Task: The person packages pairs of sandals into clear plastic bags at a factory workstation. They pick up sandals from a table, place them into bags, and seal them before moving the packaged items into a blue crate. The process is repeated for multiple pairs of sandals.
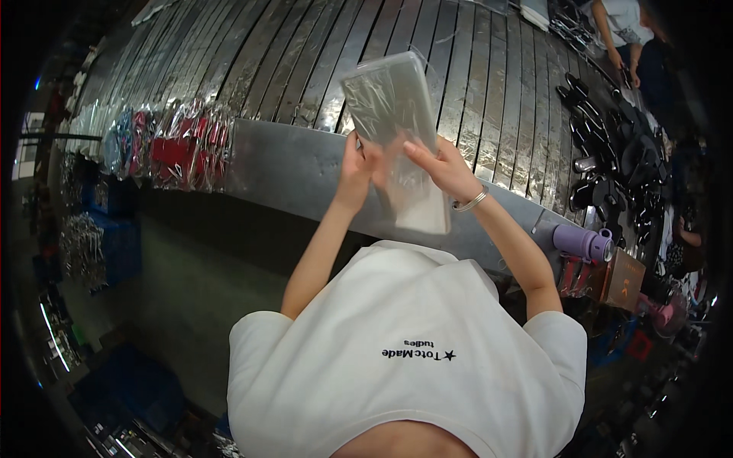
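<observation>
Between my two hands is a thick, long stack of transparent plastic bags [389,91], tilted over the edge of the metal work surface. My left hand [360,172] grips its left side, with part of the fingers behind the film. On the right side, my right hand [447,169] holds the stack with the thumb lying on top; a silver bangle [471,200] circles that wrist. The lower end of the stack hangs just above my white shirt.
A slatted metal table [298,61] with a flat front ledge [282,160] spans ahead. Red items in plastic wrapping [183,149] lie at left. Black glossy parts [611,145] pile up at right, near a purple bottle [582,243] and a brown box [617,278]. Another person [622,34] stands far right.
</observation>
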`<action>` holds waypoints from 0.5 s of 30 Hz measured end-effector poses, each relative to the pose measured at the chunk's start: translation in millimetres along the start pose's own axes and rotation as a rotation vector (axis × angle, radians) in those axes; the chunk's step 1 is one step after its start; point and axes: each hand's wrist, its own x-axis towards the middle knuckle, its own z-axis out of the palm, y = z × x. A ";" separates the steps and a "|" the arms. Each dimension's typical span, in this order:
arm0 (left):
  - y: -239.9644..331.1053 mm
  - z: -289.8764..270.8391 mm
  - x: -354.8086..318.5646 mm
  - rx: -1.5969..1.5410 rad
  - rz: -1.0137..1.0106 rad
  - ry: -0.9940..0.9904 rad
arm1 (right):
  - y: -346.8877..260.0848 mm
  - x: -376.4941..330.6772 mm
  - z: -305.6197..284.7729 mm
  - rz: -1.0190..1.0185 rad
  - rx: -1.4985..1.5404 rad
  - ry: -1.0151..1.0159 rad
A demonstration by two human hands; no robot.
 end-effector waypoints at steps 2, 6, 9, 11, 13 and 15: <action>-3.2 9.4 -0.7 -0.125 -0.048 0.052 | -0.5 1.3 1.7 0.136 0.107 -0.031; -1.2 12.3 -1.7 -0.291 -0.134 0.077 | 19.1 1.6 20.4 0.034 0.526 0.072; -16.3 6.4 -6.7 -0.369 -0.205 0.081 | 27.1 11.0 28.8 0.035 0.596 0.065; -27.9 -2.4 -11.0 -0.403 -0.255 0.079 | 26.9 18.8 37.7 -0.053 0.587 0.103; -30.8 -10.6 -15.0 -0.417 -0.314 0.062 | 28.9 21.7 32.3 -0.044 0.547 0.045; -18.0 -41.0 -26.1 -0.365 -0.322 0.252 | 25.7 20.8 25.9 -0.094 0.590 0.017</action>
